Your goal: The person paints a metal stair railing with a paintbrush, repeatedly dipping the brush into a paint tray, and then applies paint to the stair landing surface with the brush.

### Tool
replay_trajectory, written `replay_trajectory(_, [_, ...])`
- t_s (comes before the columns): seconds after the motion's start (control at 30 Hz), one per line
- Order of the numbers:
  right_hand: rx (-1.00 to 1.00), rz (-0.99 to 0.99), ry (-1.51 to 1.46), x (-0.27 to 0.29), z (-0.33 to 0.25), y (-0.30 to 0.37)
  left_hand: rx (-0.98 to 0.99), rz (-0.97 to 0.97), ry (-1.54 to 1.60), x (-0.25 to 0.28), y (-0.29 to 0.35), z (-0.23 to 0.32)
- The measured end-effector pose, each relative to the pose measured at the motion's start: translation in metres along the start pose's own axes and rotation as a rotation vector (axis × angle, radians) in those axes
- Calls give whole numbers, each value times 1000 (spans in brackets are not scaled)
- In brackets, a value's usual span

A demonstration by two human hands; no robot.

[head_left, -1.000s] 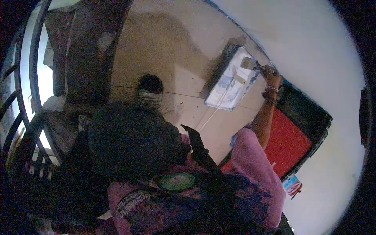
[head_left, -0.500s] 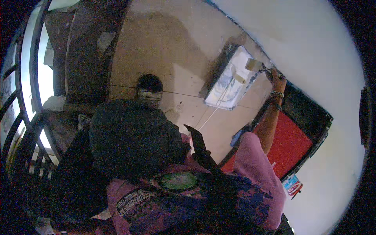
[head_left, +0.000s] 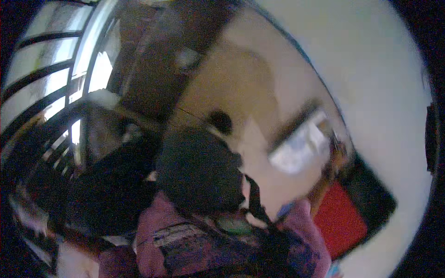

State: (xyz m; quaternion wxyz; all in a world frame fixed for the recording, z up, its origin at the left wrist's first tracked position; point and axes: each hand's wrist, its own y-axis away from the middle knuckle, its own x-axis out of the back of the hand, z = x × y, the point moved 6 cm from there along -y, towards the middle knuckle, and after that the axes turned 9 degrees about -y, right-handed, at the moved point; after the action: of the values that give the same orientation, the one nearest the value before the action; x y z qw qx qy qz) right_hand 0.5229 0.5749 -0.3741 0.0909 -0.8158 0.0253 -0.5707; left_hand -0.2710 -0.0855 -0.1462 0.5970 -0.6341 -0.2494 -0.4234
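A blurred paint tool with a wide tan head [head_left: 322, 124] is held in my right hand [head_left: 340, 155], its fingers closed around the handle. That hand is beside the right edge of a paint tray [head_left: 293, 160] smeared with white and blue-grey. A small roller lies in the tray in the earlier frame; now blur hides it. My left forearm reaches toward the lower left, and my left hand [head_left: 45, 226] is smeared near the rim of the view. Whether it holds anything cannot be made out.
A pale wall [head_left: 380, 83] runs along the right. Against it lies a red and black flat panel [head_left: 340, 217] next to my right arm. Brown tiled floor [head_left: 222, 78] spreads ahead. Dark railing bars [head_left: 46, 69] curve along the left, by a dark step [head_left: 157, 83].
The view has swung, so the tray, floor and railing appear shifted right and down. My right hand stays beside the tray. More of the left forearm shows, and everything is blurrier.
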Motion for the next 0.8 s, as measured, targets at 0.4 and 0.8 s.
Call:
replay_trajectory(0.4, [-185,-652,-1880,-221,-425,9,650,-67,310,15,31,25])
replay_trajectory(0.8, [1154,-349,-1120,-289,-744,42,543,-18,331,19,28,58])
